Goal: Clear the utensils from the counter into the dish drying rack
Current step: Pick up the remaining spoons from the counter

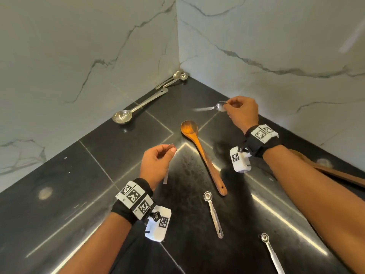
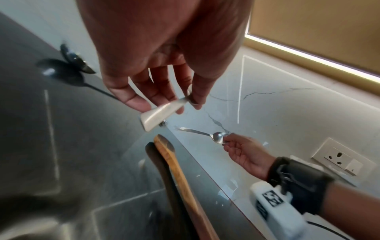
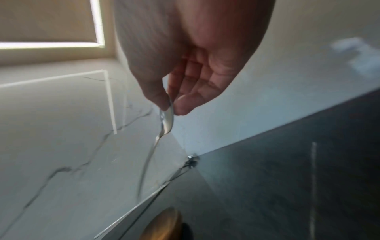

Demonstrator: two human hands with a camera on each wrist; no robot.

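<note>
My left hand pinches a small steel spoon by its bowl, its flat handle hanging down above the black counter. My right hand pinches another steel spoon by the bowl, handle pointing left, lifted near the right wall; the right wrist view shows that spoon blurred. A wooden spoon lies between my hands. A steel ladle lies along the left wall. Two small spoons sit in the corner. Two measuring spoons lie near the front. No drying rack shows.
Marble walls meet in a corner behind the counter. A second wooden utensil lies partly under my right forearm. A wall socket sits on the right wall. Bare counter stretches to the left of my left arm.
</note>
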